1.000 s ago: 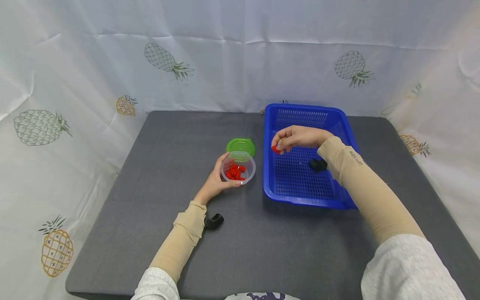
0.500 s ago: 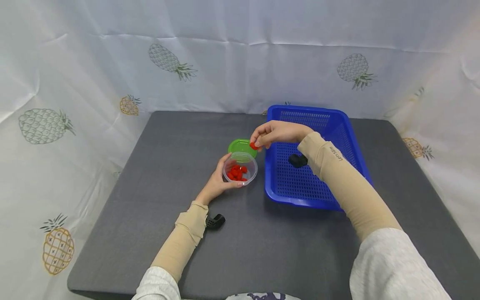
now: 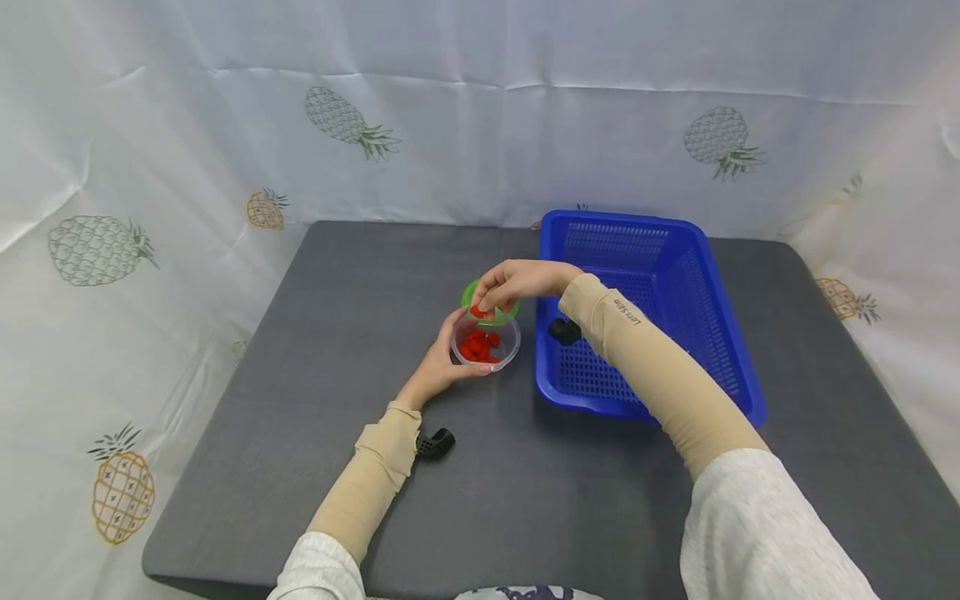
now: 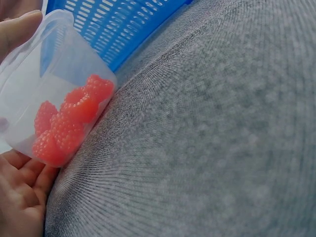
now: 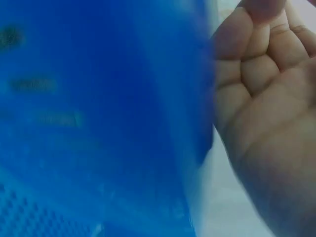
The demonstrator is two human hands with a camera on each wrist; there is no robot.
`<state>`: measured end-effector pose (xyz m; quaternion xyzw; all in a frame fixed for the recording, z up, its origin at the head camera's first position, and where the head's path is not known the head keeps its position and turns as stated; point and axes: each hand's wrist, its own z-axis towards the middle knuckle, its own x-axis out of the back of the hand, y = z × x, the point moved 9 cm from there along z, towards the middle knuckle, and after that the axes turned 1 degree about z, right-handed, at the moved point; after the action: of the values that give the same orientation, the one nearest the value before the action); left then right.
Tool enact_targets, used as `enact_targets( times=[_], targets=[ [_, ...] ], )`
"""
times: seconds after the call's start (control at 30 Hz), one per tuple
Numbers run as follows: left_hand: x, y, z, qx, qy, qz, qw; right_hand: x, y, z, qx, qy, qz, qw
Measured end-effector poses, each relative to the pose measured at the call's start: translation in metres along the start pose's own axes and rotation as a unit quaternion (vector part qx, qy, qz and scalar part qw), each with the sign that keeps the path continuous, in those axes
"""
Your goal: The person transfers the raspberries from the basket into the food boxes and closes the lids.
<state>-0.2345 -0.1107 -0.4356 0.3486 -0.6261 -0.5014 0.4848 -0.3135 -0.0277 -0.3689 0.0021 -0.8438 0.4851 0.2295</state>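
A clear round plastic tub [image 3: 513,345] stands on the dark table, and my left hand [image 3: 438,367] grips it with fingers and thumb around its side. Several red raspberries [image 4: 66,123] lie in the bottom of the tub, seen through its wall in the left wrist view. Above the tub's far rim, my right hand [image 3: 517,283] pinches one more raspberry [image 3: 477,312] between thumb and fingertips. Behind the tub lies a green lid [image 3: 504,317], partly covered by that hand. The right wrist view shows the curled fingers of this hand but not the berry.
To the right stands a blue perforated basket [image 3: 592,405], with my right forearm crossing over it. Its inside looks bare where visible. Black wrist cameras [image 3: 435,443] are strapped to both wrists. A pineapple-print curtain [image 3: 465,133] hangs behind the grey table [image 3: 330,333].
My right hand has moved left from over the blue basket to above the tub, carrying the raspberry. My left hand keeps holding the tub in about the same place.
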Motion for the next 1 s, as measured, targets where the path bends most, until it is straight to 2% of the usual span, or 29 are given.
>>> enact_targets(
  times=[0.23,0.5,0.7,1.0],
  targets=[
    [-0.001,0.0,-0.001,0.007,-0.001,0.007,1.0,-0.004,0.009,0.006,-0.031,0.004,-0.037,0.999],
    [0.0,0.0,0.0,-0.004,0.004,0.012,0.9999,-0.01,0.008,0.01,-0.042,-0.009,-0.096,0.994],
    [-0.001,-0.001,0.0,0.003,0.005,0.013,0.9999,-0.014,0.013,0.014,-0.045,-0.02,-0.121,0.991],
    [-0.002,0.003,0.0,-0.002,0.002,0.004,1.0,-0.007,0.016,0.014,-0.049,0.017,-0.132,0.99]
  ],
)
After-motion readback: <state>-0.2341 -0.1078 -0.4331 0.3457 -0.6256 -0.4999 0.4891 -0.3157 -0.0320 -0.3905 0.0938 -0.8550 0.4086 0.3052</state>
